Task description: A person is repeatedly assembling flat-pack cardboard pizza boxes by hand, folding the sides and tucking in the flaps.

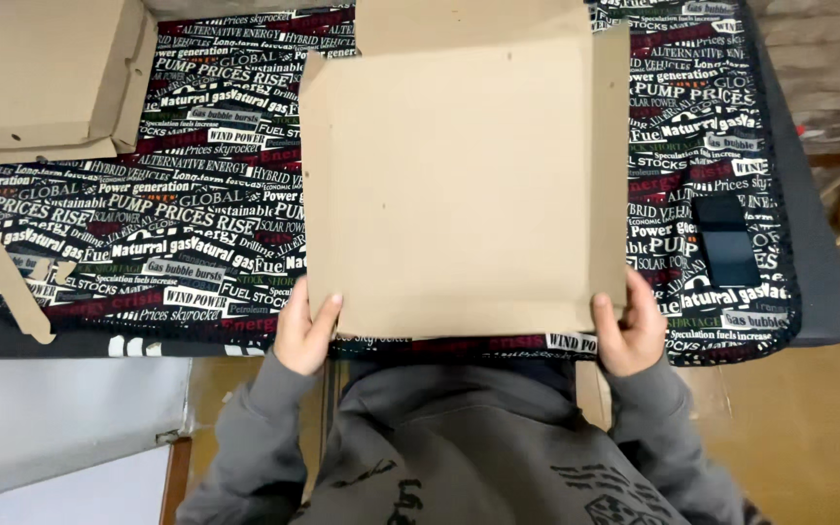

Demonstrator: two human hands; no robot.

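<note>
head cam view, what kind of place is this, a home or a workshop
Probably a makeshift box-folding station in a home or small shop, not a proper workshop. A table is covered with a printed cloth, both hands grip a flat cardboard sheet, and a folded cardboard box sits at the far left, over wooden flooring.

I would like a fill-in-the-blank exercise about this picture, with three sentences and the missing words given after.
1. The left hand and the right hand hold the near corners of a flat ____ sheet.
2. The sheet lies over a cloth printed with ____.
3. A folded box sits at the far ____ corner of the table.

Missing words: cardboard; words; left
</note>
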